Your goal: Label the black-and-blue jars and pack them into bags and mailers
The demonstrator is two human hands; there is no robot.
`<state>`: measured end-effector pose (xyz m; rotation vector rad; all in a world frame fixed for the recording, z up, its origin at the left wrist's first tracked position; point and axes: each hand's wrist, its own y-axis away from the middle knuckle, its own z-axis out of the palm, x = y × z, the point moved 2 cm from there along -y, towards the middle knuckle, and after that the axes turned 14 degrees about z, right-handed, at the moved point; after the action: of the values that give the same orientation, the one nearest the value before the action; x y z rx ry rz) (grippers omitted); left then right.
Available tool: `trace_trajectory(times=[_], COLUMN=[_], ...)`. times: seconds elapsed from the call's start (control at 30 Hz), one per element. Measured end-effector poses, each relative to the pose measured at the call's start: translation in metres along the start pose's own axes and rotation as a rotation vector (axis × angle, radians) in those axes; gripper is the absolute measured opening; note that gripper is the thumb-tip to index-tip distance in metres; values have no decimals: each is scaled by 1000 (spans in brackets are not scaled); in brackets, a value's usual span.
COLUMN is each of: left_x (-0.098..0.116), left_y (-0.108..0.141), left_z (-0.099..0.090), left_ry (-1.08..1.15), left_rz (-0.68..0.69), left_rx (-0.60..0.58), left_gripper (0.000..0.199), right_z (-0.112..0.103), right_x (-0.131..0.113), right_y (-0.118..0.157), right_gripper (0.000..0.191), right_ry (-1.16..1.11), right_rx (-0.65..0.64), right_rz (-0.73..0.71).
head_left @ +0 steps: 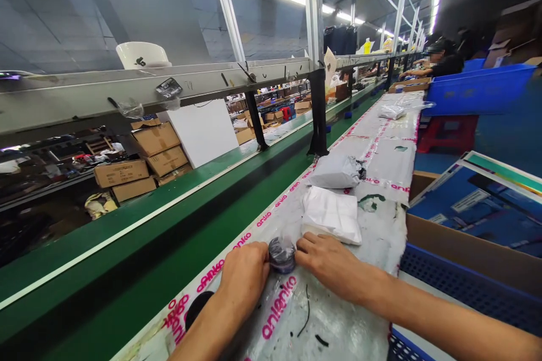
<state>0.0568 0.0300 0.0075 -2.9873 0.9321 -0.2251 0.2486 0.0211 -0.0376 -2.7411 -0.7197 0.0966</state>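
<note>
Between my hands on the plastic-covered bench (339,304) is a small, dark, round object in clear plastic wrap (282,255). What kind of thing it is, I cannot tell. My left hand (248,268) has its fingers closed at the wrap's left side. From the right, my right hand (324,259) pinches the wrap with curled fingers. Just beyond my right hand lies a white soft packet (332,215), and behind that a white plastic bag (334,172). Part of a black round thing (197,307) shows beside my left forearm.
A green conveyor belt (186,237) runs along the left, below a metal shelf rail (203,82). At right are a blue crate (449,282), a carton with blue printed boxes (470,203) and a blue tub (478,90). A co-worker (444,62) sits farther up the bench.
</note>
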Motion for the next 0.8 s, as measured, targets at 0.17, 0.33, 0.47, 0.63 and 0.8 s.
trace_trajectory(times=[0.17,0.33,0.47,0.63,0.8], left_x=[-8,-23,-30,-35,-38], left_y=[-9,-20,-32,-47,-49], left_z=[3,0,-2,6,7], left_ry=[53,229,388,665,889], left_rz=[-53,-121,-213,-380,-453], left_rx=[3,23,76,78,12], left_gripper=[16,18,19,18,27], right_z=[-3,-8,-2,17,21], right_x=[-10,-9,2,8,12], right_y=[-6,-24,-42,-57,-61], right_gripper=[17,11,11,12,11], right_ry=[-182,-430,-710,-1054,-1231], right_rx=[-95,-116,-112,-137,-79], right_rz=[39,251,479,641,662])
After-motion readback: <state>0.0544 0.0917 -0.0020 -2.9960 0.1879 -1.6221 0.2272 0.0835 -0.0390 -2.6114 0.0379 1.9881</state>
